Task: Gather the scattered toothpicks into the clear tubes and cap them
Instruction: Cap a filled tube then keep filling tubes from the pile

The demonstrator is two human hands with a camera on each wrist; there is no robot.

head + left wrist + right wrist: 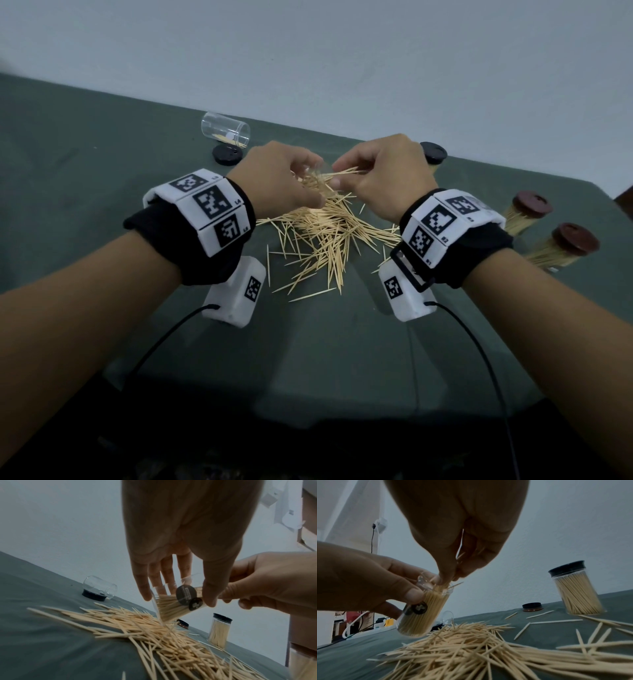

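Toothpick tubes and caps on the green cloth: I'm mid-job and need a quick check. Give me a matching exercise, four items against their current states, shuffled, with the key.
Items
1. tube in the left hand
2. empty clear tube
3. tube with the black cap
4. loose black cap

States
A. lying on its side against a cap at the far left of the cloth
B. standing upright on the cloth, full and closed
C. flat on the cloth, on no tube
D. held tilted above the pile, uncapped, while the right hand feeds toothpicks into its mouth

Pairs: 1-D, 2-A, 3-B, 4-C
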